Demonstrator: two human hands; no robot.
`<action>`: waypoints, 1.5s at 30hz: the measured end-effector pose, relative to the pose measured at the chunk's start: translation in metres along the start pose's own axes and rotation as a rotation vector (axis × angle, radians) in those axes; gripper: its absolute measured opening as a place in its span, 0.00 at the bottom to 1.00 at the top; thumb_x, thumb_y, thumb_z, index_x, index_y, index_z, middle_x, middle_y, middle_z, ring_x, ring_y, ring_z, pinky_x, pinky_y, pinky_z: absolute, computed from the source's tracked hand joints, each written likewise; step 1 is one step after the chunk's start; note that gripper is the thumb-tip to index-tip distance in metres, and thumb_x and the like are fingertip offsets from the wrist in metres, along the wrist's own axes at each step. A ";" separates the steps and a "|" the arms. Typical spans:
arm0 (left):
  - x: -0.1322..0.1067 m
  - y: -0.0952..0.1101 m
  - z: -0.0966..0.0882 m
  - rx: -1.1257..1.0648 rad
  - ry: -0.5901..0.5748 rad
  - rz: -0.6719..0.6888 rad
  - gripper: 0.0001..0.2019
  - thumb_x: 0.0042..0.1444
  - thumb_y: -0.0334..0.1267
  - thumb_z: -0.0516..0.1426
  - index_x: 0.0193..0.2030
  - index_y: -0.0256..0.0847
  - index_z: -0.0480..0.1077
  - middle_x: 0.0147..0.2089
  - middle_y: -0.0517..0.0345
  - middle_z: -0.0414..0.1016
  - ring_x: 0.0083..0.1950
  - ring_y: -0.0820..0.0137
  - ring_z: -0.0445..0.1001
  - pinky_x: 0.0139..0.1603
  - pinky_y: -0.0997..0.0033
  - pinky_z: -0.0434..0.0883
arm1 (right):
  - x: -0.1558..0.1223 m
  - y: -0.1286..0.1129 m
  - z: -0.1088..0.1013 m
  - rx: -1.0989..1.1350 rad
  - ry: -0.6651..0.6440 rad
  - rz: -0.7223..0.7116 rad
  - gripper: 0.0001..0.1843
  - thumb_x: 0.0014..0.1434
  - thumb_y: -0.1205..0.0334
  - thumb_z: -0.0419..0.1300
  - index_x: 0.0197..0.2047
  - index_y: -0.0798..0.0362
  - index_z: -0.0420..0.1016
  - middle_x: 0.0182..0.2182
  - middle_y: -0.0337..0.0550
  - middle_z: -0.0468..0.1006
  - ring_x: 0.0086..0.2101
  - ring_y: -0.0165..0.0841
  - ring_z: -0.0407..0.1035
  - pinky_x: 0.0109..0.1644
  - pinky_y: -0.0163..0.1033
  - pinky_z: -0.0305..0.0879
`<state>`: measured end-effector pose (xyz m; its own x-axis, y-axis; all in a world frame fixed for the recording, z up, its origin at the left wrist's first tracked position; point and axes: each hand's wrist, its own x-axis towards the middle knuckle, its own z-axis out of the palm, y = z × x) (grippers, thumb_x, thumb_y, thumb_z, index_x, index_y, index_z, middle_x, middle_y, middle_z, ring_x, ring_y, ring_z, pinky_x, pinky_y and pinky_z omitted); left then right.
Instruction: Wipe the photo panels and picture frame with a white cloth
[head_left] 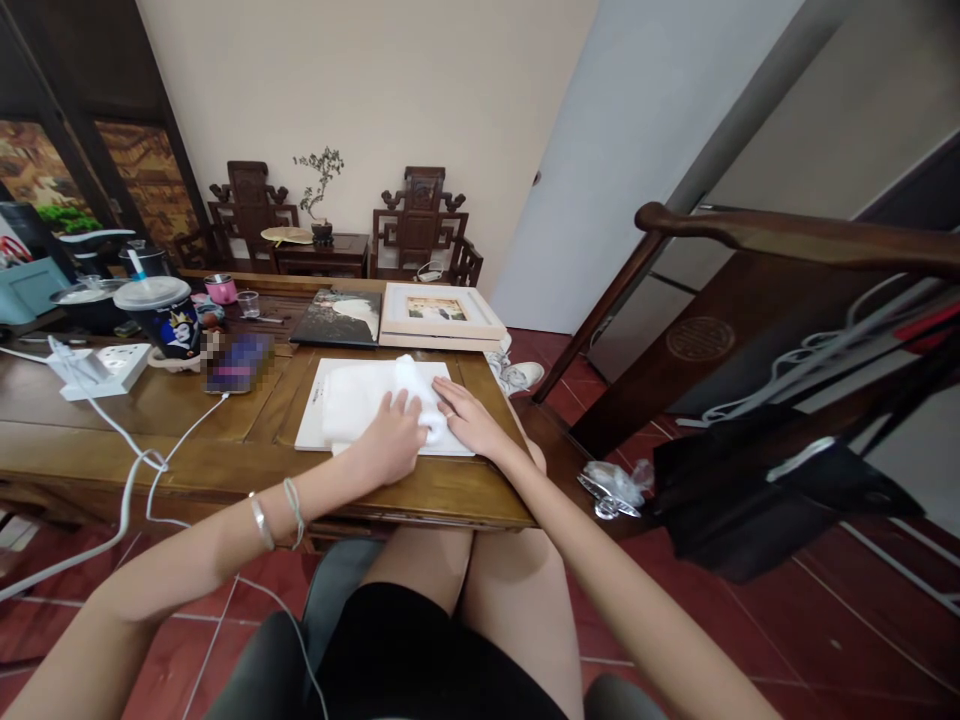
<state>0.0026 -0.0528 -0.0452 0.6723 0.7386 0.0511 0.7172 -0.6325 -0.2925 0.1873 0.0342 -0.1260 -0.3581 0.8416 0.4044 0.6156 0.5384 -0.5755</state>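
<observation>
A white flat board or frame (315, 400) lies on the wooden table (187, 440) in front of me, with a white cloth (360, 395) on top of it. My left hand (390, 435) lies palm down on the cloth, fingers together and curled slightly over a bunched part of it. My right hand (469, 420) rests flat beside it on the board's right side, fingers stretched out and touching the cloth's edge.
Behind the board lie a dark photo album (337, 318) and a light picture frame (439, 315). To the left are a power strip (105, 368) with white cables, a lidded cup (161, 310), a small pink pot (221, 288). A dark wooden chair back (787, 290) stands at right.
</observation>
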 end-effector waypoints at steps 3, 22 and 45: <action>-0.031 0.025 -0.011 -0.004 -0.003 0.062 0.16 0.59 0.34 0.53 0.51 0.32 0.75 0.65 0.32 0.61 0.67 0.41 0.59 0.63 0.44 0.58 | 0.000 -0.001 -0.001 -0.007 -0.005 0.002 0.26 0.64 0.60 0.48 0.63 0.55 0.68 0.64 0.50 0.66 0.65 0.42 0.55 0.71 0.55 0.48; 0.032 -0.051 0.020 -0.113 0.117 -0.016 0.15 0.59 0.28 0.51 0.50 0.33 0.73 0.61 0.41 0.68 0.63 0.57 0.65 0.61 0.58 0.64 | 0.000 -0.008 -0.003 0.062 0.014 0.047 0.26 0.63 0.60 0.50 0.61 0.56 0.70 0.63 0.50 0.66 0.65 0.41 0.56 0.71 0.51 0.47; -0.050 0.013 -0.038 -0.168 0.011 0.232 0.12 0.58 0.30 0.52 0.42 0.34 0.76 0.60 0.41 0.70 0.58 0.55 0.71 0.57 0.57 0.68 | 0.000 -0.014 -0.007 0.267 0.122 0.227 0.23 0.63 0.51 0.53 0.58 0.50 0.72 0.60 0.47 0.71 0.61 0.40 0.62 0.68 0.51 0.51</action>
<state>-0.0149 -0.1072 -0.0157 0.8234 0.5673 0.0123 0.5635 -0.8150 -0.1352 0.1838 0.0262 -0.1132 -0.1373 0.9381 0.3180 0.4587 0.3448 -0.8190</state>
